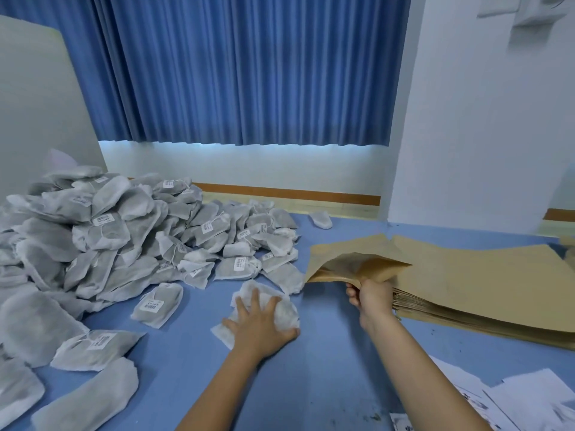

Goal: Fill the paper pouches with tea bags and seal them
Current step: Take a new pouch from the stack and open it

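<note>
While our right hand (370, 298) grips the near edge of one paper pouch (351, 262), fingers curled round it, the pouch stands lifted off the table with its mouth gaping toward the left. It hangs just above the left end of the stack of flat pouches (482, 290), which lies on the right side of the blue table (326, 384).

Just left of the pouch's mouth, our left hand (258, 325) lies palm down on a small bunch of tea bags (284, 312). Its fingers are spread and bent over them, and the thumb hooks round the bunch's right edge, so we are clutching it against the table.

Farther left, a big pile of tea bags (109, 237) rises, with loose ones scattered along its near edge, many showing white labels. White printed sheets (513, 399) lie at the table's near right corner. Behind the table we see a blue curtain (249, 73), a white wall (482, 119) to its right and a pale board (37, 104) standing at the far left.
</note>
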